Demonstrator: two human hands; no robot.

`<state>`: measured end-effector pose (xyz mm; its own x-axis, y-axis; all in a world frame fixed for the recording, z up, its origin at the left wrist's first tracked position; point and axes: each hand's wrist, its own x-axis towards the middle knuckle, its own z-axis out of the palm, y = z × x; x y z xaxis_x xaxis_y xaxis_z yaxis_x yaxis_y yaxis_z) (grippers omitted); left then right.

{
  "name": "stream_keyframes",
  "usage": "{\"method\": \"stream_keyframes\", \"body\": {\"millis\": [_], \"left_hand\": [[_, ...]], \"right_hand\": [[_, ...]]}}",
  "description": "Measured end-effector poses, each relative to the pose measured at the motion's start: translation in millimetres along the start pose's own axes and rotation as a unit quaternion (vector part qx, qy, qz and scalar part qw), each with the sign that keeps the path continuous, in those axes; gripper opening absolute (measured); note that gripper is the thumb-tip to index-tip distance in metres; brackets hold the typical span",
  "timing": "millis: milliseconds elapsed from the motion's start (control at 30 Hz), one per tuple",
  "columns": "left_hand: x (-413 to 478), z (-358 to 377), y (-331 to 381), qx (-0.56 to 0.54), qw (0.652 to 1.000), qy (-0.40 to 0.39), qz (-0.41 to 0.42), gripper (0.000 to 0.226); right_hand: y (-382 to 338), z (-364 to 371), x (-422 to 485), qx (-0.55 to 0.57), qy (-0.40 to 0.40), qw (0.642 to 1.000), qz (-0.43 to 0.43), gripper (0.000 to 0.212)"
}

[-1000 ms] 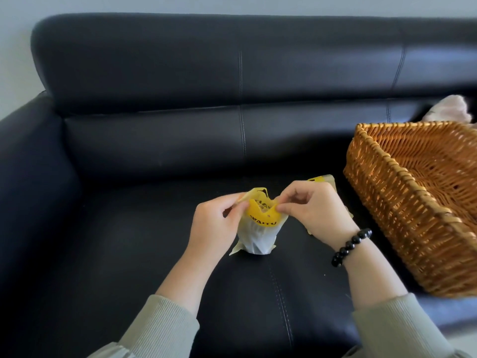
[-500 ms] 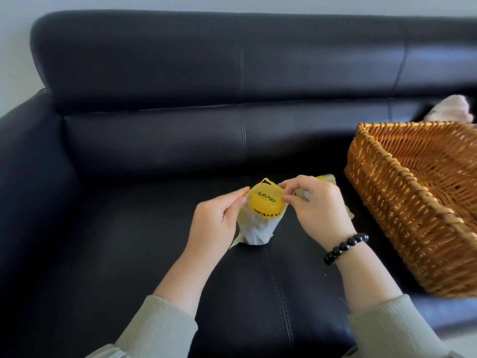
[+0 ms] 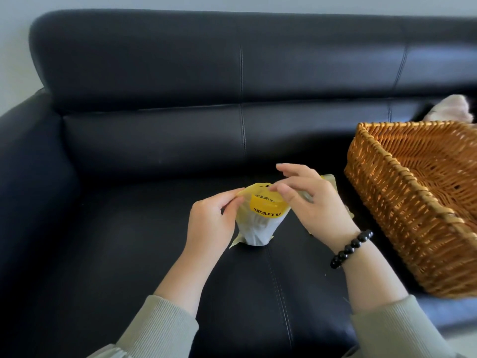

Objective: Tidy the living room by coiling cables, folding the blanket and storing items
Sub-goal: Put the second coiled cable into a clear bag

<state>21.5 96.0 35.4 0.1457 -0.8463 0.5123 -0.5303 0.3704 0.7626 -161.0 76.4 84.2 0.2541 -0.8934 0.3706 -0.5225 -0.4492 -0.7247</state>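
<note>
Nearest, grey-green sleeves (image 3: 160, 329) and a black bead bracelet (image 3: 351, 249) lead to both hands over the sofa seat (image 3: 129, 254). A moment ago both pinched the yellow mouth of the small bag (image 3: 258, 226). Now the right grip (image 3: 315, 205) has released, its fingers spread loosely above the rim, while the left grip (image 3: 209, 223) still pinches the mouth's left edge. I judge the mouth is being opened or reset, so storing is not yet done. The bag stands on the seat's centre seam, nearer the backrest (image 3: 232, 60) than the front edge. Its long axis is roughly upright, narrow base down, mouth up, print facing the person. A second packet (image 3: 329, 178) lies half hidden behind the right grip. The wicker basket (image 3: 402, 187) sits near the seat's right end, something pale pink (image 3: 451, 109) beyond it.
</note>
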Motion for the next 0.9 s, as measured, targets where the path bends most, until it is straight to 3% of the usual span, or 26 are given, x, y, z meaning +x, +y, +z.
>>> {"method": "stream_keyframes", "body": {"millis": [133,367,433,500,633,800,900], "left_hand": [[-1.7,1.6,3.7,0.003,0.999,-0.024,0.040,0.023],[-3.5,5.2,3.0,0.023,0.997,-0.003,0.070,0.024],[-3.6,5.4,4.7,0.032,0.997,0.001,0.074,0.024],[-3.2,3.6,5.1,0.040,0.997,0.014,0.068,0.023],[-0.1,-0.3,0.6,0.034,0.998,0.045,0.024,0.025],[2.1,1.5,1.1,0.031,0.998,0.048,-0.018,0.017],[3.6,0.5,1.9,0.004,0.998,0.032,-0.052,0.015]], "right_hand": [[-4.4,8.6,4.3,-0.150,-0.052,0.987,-0.037,0.028],[-10.1,12.1,7.7,-0.310,-0.146,0.937,0.068,0.044],[-12.3,10.5,8.3,-0.291,-0.159,0.940,0.079,0.046],[-13.8,5.6,7.8,-0.176,-0.126,0.972,0.087,0.041],[-8.8,-7.1,5.0,0.012,-0.051,0.996,0.068,0.004],[6.4,-5.9,3.7,0.017,-0.038,0.992,0.116,0.040],[7.8,-3.5,3.5,-0.015,-0.050,0.991,0.123,0.012]]}}
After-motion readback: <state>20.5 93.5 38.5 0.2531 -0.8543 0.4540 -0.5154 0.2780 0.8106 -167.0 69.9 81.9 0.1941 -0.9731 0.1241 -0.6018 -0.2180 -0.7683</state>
